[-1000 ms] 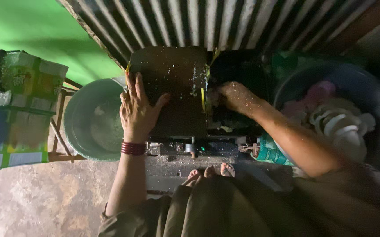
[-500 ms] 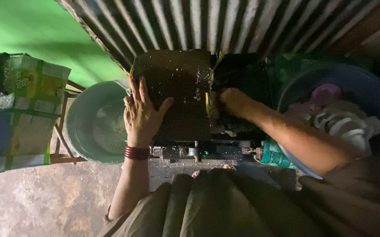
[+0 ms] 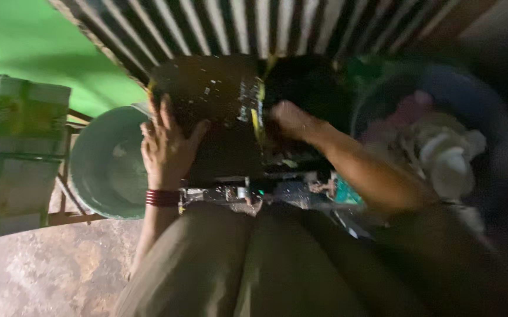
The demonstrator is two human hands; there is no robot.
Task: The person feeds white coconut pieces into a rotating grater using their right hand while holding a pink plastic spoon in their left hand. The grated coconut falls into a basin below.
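Left hand (image 3: 166,147) flat on the dark tray (image 3: 219,117), fingers spread and pressing along its left edge, thumb reaching in over the surface; nothing clamped, palm only resting. Right hand (image 3: 286,120) at the tray's right edge, blurred, so cannot tell whether the fingers close on the yellow strip (image 3: 258,117) there or merely touch it. Tray itself tilted up between both hands, its far edge against the corrugated wall (image 3: 254,26), its near edge just above the knees (image 3: 248,258).

Little room around the grip: wall close beyond the fingertips, green basin (image 3: 104,170) touching distance left of the left wrist, blue tub (image 3: 459,135) of pale dishes just right of the right forearm. Open ground only down-left of the left elbow, on bare concrete (image 3: 43,270).

Well left of the left hand, past the basin, a stack of boxy packages (image 3: 16,147): green and yellowish on top, blue lower down, print too blurred to make out. Small teal packet (image 3: 345,191) under the right forearm.

Against half a second ago: left hand in much the same spot on the tray, red bangle (image 3: 161,198) unchanged at the wrist; right hand likewise at the right edge; knees now higher, covering the toes seen earlier.
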